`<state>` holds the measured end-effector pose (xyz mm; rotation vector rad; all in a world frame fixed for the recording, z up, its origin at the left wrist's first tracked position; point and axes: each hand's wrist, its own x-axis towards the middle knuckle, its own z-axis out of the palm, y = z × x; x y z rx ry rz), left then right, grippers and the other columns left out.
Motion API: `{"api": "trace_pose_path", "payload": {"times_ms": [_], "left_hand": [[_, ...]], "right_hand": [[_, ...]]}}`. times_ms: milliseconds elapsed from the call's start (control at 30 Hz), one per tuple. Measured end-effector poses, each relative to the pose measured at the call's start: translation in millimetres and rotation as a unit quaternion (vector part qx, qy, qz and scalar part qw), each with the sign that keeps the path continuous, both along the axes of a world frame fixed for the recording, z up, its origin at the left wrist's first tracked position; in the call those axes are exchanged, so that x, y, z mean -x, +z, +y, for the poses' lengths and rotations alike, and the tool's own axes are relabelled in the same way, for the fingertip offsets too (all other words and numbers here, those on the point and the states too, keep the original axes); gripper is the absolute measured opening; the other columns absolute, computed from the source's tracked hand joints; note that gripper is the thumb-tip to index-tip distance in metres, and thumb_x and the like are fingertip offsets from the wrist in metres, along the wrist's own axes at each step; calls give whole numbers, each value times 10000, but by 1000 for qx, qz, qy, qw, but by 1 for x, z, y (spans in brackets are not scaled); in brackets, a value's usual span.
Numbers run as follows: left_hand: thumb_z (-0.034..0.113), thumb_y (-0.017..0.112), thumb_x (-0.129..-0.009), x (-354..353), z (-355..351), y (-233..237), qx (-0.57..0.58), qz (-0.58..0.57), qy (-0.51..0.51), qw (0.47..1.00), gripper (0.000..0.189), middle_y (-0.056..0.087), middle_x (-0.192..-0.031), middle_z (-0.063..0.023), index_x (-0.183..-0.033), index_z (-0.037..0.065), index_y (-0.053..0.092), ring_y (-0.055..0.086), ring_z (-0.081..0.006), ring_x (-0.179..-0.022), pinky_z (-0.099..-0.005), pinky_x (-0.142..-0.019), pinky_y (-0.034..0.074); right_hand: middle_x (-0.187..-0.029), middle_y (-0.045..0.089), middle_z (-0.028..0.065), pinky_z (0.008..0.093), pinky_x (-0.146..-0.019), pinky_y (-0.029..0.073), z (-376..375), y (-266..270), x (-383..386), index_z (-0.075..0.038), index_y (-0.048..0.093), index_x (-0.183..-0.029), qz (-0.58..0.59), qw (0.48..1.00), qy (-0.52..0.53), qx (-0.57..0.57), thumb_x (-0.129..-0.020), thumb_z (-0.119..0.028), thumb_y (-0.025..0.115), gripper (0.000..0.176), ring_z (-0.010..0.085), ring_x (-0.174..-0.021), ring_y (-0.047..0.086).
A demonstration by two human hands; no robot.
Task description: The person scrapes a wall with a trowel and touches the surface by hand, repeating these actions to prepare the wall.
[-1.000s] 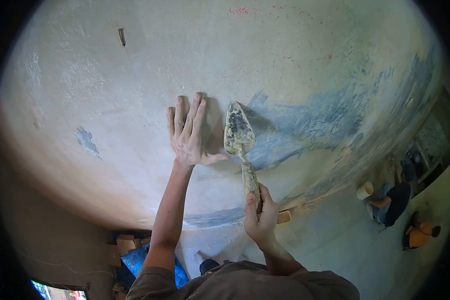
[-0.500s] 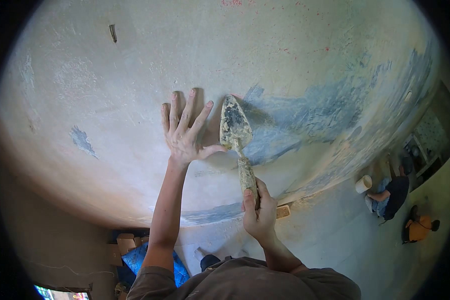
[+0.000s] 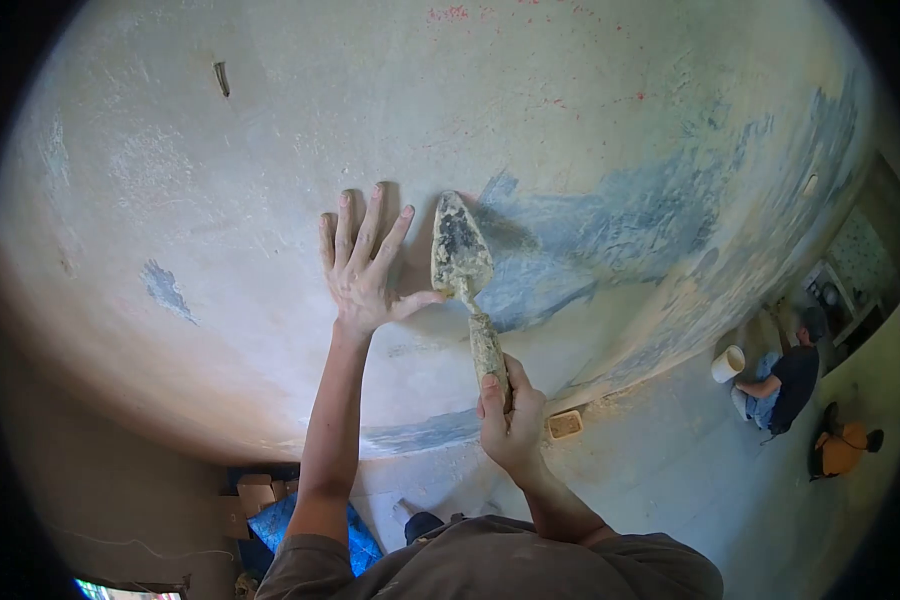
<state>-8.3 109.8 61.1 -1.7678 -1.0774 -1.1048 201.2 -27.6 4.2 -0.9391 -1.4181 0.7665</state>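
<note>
My left hand (image 3: pixel 362 270) lies against the plastered wall (image 3: pixel 300 130) with its fingers spread, and its thumb reaches toward the trowel blade. My right hand (image 3: pixel 511 412) is wrapped round the handle of a pointed trowel (image 3: pixel 461 250). The blade is crusted with dried material and points up along the wall, just right of my left hand. Whether it touches the wall I cannot tell. Right of the blade spreads a blue-grey patch (image 3: pixel 610 220) on the wall.
On the floor by the wall's foot sits a small tray (image 3: pixel 565 425). At the right are a crouching person (image 3: pixel 792 385) near a white bucket (image 3: pixel 728 364) and a person in orange (image 3: pixel 842 450). Cardboard boxes (image 3: pixel 257 493) and blue sheeting (image 3: pixel 362 540) lie at lower left.
The trowel and my right hand have shifted slightly left in view. My left hand stays spread on the wall. The crouching person's head and arm show more clearly.
</note>
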Motion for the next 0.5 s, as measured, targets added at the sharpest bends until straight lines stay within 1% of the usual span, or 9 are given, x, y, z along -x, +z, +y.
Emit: {"api": "trace_pose_path", "payload": {"times_ms": [33, 133, 233, 333, 433, 500], "left_hand": [[942, 487, -674, 0, 2, 0, -2, -6, -10, 1000, 1024, 449, -1543, -107, -1412, 239, 585, 324, -379, -1469, -564, -1210, 143], [933, 490, -691, 1, 3, -2, -12, -6, -13, 1000, 1010, 434, -1551, -121, -1413, 234, 583, 326, -380, -1468, -558, -1213, 138], [944, 435, -719, 2, 4, -2, 4, 23, 58, 998, 1069, 419, -1543, -197, -1405, 137, 580, 304, -413, -1471, -561, -1213, 116], [932, 444, -731, -1, 6, -1, -12, -16, 22, 1000, 1062, 417, -1537, -221, -1398, 118, 585, 311, -413, -1468, -560, -1210, 120], [908, 442, -764, -2, 2, 2, -27, -5, -19, 999, 1038, 417, -1528, -245, -1396, 98, 582, 316, -410, -1467, -556, -1209, 126], [923, 472, -722, -1, 2, 2, -25, -10, -18, 999, 1032, 415, -1542, -204, -1418, 168, 569, 308, -372, -1478, -541, -1218, 117]], "right_hand": [[-617, 597, 134, 334, -491, 459, -2, -1, -1, 81, 550, -1225, -9, 1000, -3, 0, -971, -112, 566, 319, 214, -497, 614], [-610, 593, 132, 337, -487, 456, -1, 7, 0, 76, 553, -1219, -10, 1000, -4, 5, -970, -115, 571, 315, 221, -493, 614], [-599, 586, 133, 336, -485, 455, 5, 15, 4, 74, 556, -1214, -12, 1000, -3, 2, -968, -117, 573, 312, 225, -486, 611], [-586, 573, 136, 340, -480, 451, 4, 17, 1, 76, 555, -1211, -18, 1000, -10, -10, -967, -115, 572, 310, 225, -479, 608], [-578, 563, 137, 348, -475, 445, -1, 8, -2, 73, 554, -1210, -21, 1000, -18, -9, -968, -112, 569, 306, 226, -477, 607], [-576, 562, 136, 350, -476, 444, -3, 8, -1, 70, 555, -1211, -17, 1000, -20, -5, -967, -111, 569, 304, 225, -478, 607]]}}
